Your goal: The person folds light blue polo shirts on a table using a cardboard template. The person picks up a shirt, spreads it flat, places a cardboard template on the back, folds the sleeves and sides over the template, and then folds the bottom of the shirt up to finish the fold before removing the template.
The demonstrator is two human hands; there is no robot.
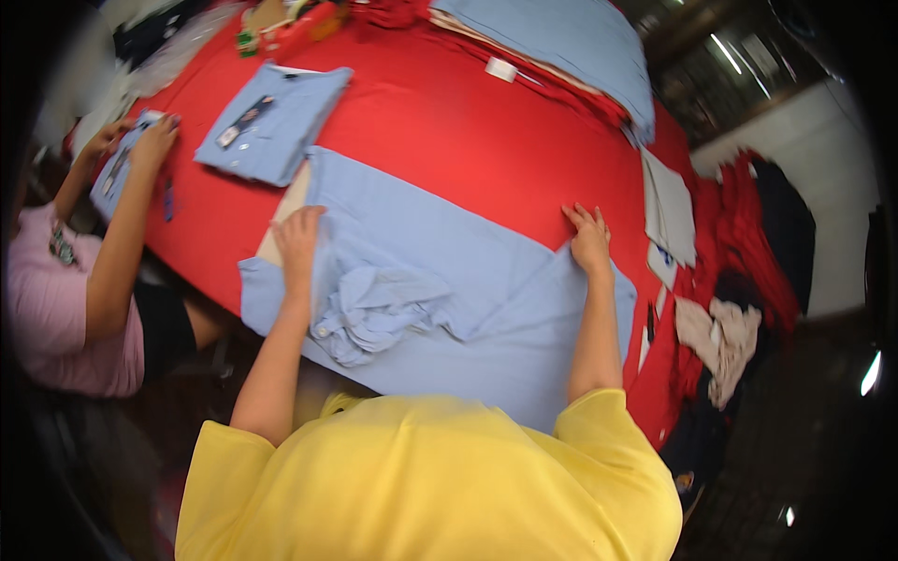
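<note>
A light blue shirt (pixel 412 201) lies spread on the red-covered table in front of me, its fabric bunched near the left and a button showing there. My left hand (pixel 297 241) rests on the shirt's left part, fingers stretched out, beside a strip of beige board (pixel 271 245). At the far right edge of the shirt is my right hand (pixel 589 241), its fingers apart and reaching over the red cloth. A crease in the blue fabric runs up toward that hand; whether the palm presses on cloth is hidden.
A folded blue shirt (pixel 271 122) lies at the far left. Beyond it, a co-worker's hands (pixel 150 145) handle another blue garment. Stacked blue fabric (pixel 561 47) stands at the back, grey folded cloth (pixel 666 206) at the right, with a crumpled beige cloth (pixel 720 341) nearer.
</note>
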